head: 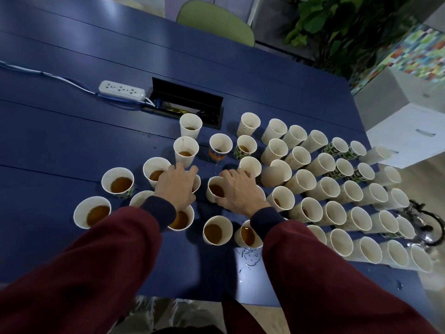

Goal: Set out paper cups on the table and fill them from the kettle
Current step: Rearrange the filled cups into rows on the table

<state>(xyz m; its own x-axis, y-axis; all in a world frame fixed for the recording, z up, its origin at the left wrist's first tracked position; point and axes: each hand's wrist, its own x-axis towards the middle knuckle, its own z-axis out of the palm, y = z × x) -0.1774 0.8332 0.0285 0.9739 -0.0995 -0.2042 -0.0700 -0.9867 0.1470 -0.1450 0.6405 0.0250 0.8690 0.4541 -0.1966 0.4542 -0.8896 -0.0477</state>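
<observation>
My right hand (240,189) is gripping a filled cup (216,190); whether my left hand (177,186) is gripping anything, I cannot tell. I'm probably risking knocking the neighbouring cups (252,163) and spilling.

Filled paper cups (118,183) stand on the table (72,131) before and left of its cable hatch (185,104). Empty cups (322,165) crowd to the hatch's right, with the kettle (426,227) beyond them. A power strip (121,90) lies just left of the hatch.

Dim cool light, pale sheen across the blue table (72,56), bright glare patch near its front, wide-angle bending at edges
</observation>
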